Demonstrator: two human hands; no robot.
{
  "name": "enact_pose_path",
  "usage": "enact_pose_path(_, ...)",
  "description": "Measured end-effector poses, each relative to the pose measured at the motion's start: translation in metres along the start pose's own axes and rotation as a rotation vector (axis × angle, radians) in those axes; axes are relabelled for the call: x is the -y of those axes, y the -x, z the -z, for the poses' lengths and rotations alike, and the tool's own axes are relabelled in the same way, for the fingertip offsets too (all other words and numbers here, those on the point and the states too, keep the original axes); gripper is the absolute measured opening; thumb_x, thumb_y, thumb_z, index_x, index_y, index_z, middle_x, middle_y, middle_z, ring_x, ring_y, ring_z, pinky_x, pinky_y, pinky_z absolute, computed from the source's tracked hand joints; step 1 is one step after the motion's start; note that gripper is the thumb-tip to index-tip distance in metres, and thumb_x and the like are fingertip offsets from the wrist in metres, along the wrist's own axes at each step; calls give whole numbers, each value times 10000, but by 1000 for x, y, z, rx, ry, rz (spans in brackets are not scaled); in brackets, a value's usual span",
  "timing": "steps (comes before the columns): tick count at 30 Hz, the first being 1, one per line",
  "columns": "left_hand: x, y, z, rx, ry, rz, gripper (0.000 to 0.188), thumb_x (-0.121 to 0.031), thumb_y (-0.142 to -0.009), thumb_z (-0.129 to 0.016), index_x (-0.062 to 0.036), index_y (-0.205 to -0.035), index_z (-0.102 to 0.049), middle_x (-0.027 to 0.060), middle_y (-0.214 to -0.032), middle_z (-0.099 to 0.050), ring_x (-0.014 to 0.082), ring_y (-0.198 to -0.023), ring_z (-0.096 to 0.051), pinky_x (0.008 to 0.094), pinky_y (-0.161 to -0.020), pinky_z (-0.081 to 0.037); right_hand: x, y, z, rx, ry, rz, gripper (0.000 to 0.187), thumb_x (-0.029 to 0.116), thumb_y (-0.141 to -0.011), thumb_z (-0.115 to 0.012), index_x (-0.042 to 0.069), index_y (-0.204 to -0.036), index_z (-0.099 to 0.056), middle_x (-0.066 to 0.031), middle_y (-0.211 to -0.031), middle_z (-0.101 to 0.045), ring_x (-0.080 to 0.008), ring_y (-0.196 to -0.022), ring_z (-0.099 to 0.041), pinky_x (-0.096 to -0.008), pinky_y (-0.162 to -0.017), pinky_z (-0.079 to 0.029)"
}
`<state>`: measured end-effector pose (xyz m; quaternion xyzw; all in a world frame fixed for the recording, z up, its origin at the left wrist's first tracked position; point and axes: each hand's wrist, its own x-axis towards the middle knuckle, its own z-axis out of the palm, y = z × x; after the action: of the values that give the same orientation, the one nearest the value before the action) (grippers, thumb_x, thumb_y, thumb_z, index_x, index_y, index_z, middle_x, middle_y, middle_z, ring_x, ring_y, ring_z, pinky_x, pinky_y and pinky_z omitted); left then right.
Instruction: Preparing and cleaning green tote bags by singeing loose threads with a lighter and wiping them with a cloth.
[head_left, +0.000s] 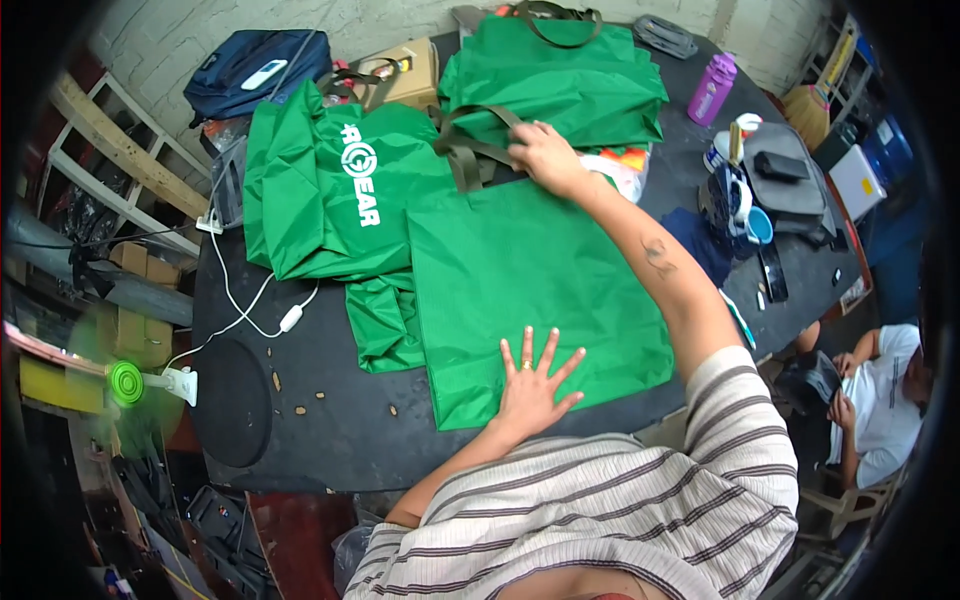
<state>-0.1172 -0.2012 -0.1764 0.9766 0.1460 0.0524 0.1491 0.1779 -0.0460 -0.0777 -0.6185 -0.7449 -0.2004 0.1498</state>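
A green tote bag (540, 290) lies flat on the dark table in front of me, its olive straps (467, 160) at the far edge. My left hand (535, 395) rests palm down on the bag's near part, fingers spread. At the far edge my right hand (545, 158) is closed on an olive strap; its fingertips are partly hidden. To the left, another green bag (310, 190) with a white printed logo lies rumpled, with a loose green fold (385, 325) below it. More green bags (550, 75) are heaped beyond my right hand.
A blue bag (255, 70) and cardboard box (412, 72) stand at the back left. A purple bottle (712, 90), paint-stained containers (735, 200) and a grey backpack (785, 180) are on the right. A white cable (240, 310) crosses the left side near a green fan (125, 383). A person (880, 400) sits at far right.
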Motion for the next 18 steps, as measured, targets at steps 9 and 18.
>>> enact_pose_path(9, 8, 0, 15, -121, 131, 112, 665, -525, -877, -494, -248, -1451, -304, 208, -1507, -182, 442, -1381, -152, 656, -1069, -68, 101, 130, 60, 103, -512, -596, 330, 309, -886, -576, 25, -1052, -601, -185, -1092, -582, -359, -1155, -495, -422, -988, -388)
enact_pose_path(18, 79, 34, 34, -194, -147, 486, 627, -489, -914, -463, -214, -1454, -302, 194, -1524, -146, 376, -1412, -112, 660, -1061, -47, 134, 253, 35, 438, -10, -702, 633, 611, -898, -340, 303, -1449, -283, -97, -1530, -191, -335, -1414, -131, -665, -1066, -69)
